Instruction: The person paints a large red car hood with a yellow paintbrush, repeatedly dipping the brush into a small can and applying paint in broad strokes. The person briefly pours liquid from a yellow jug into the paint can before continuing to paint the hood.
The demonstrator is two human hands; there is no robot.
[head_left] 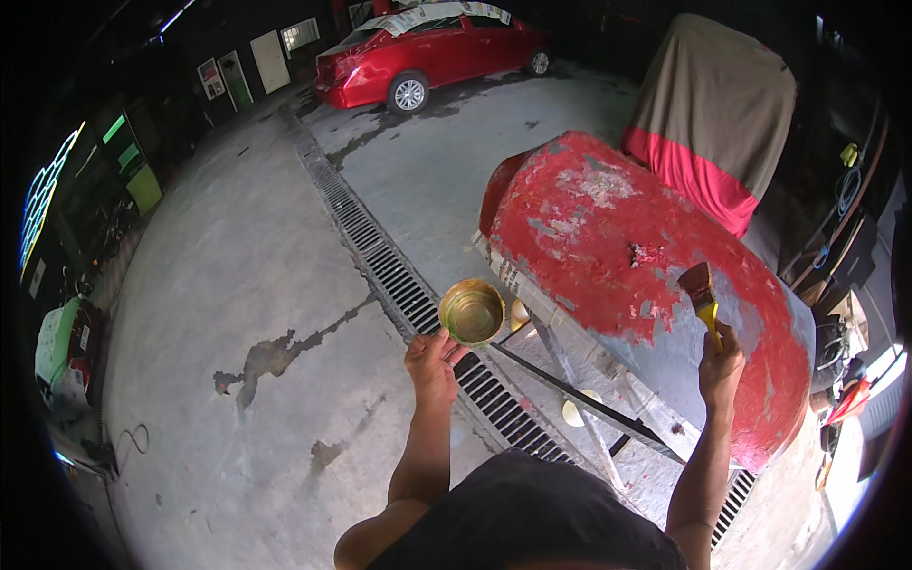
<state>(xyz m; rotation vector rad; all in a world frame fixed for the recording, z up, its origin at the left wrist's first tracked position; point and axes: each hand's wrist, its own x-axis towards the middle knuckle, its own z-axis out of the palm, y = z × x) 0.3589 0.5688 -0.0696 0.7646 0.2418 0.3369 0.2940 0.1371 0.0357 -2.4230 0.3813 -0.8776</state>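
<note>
My left hand holds a small round bowl from below and its left side; its inside looks yellowish-green and stained. My right hand grips a yellow-handled paintbrush with dark reddish bristles, held over a large curved panel. I cannot tell whether the bristles touch it. The panel has red paint, flaking and patchy, with grey areas showing, and paper along its near edge. It rests on a frame stand to the right of the bowl.
A drain grate runs across the concrete floor beneath the stand. Behind stand a red car and a tall object under a brown-and-red cover. Assorted items line the left wall; cables and gear are at the right.
</note>
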